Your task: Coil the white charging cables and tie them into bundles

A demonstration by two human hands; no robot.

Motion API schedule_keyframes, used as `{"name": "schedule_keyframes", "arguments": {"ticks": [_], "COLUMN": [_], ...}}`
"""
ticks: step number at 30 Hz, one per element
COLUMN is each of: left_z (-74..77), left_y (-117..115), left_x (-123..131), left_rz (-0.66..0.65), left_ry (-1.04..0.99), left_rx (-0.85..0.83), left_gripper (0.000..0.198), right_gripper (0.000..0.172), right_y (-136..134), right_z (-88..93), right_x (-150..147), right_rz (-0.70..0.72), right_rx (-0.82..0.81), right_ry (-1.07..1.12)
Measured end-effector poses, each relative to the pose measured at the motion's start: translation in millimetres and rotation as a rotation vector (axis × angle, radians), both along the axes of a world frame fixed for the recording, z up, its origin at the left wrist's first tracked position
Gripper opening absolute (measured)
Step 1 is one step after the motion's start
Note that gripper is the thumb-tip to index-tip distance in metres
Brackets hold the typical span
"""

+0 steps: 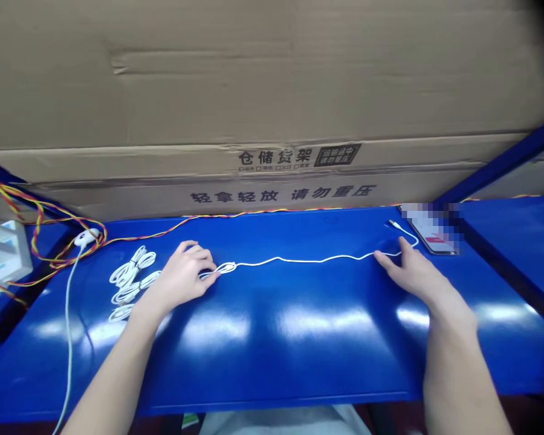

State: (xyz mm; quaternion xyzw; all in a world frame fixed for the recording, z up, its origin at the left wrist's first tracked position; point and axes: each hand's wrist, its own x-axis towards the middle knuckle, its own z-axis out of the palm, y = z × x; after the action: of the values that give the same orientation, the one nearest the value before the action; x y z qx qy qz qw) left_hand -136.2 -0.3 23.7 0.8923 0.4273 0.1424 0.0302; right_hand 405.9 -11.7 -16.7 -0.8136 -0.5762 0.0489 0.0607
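A white USB cable [299, 261] lies stretched across the blue shelf, partly wound into a small coil [227, 267] at its left end. My left hand [185, 272] is closed on that coil, thumb and fingers around it. At the cable's other end, my right hand [410, 266] rests with thumb and forefinger apart, touching or just over the cable. Beyond that hand the cable bends back to its plug [393, 224]. Several bundled white cables [129, 281] lie left of my left hand, one partly hidden by it.
Large cardboard boxes [272, 90] stand along the back of the blue shelf [290, 362]. A phone-like flat item [435, 232], partly pixelated, lies at the right. Twisted red-yellow wires [40, 211], a white cord [69, 326] and a white power strip [4, 248] are at the left.
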Motion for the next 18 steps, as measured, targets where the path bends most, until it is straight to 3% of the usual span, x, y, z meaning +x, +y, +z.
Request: {"name": "schedule_keyframes", "arguments": {"ticks": [3,6,9,14,18], "left_z": [-0.9,-2.8,-5.5,-8.4,-9.9], "left_y": [-3.3,-10.2,-18.0,-29.2,-35.2], "left_x": [8.8,23.8,38.3,56.2,64.8], "left_rz": [-0.040,-0.088,-0.135,-0.239,-0.294], "left_ry": [-0.028,-0.085,-0.147,-0.201,-0.190], "left_rx": [-0.033,-0.061,-0.095,-0.144,-0.123], "left_gripper": [0.022,0.021,0.018,0.015,0.016], "right_gripper": [0.076,0.050,0.039,0.036,0.034], "right_y": [0.1,-4.5,-11.1,-13.1,-17.2], "right_z": [17.2,33.8,35.3,15.6,13.7], "right_x": [-30.7,-76.8,-123.3,-165.5,-181.1], "right_rz": [0.121,0.412,0.649,0.712,0.784], "right_rx": [0.102,0.322,0.266,0.248,0.233], "right_ry": [0.027,0.161,0.290,0.374,0.443]}}
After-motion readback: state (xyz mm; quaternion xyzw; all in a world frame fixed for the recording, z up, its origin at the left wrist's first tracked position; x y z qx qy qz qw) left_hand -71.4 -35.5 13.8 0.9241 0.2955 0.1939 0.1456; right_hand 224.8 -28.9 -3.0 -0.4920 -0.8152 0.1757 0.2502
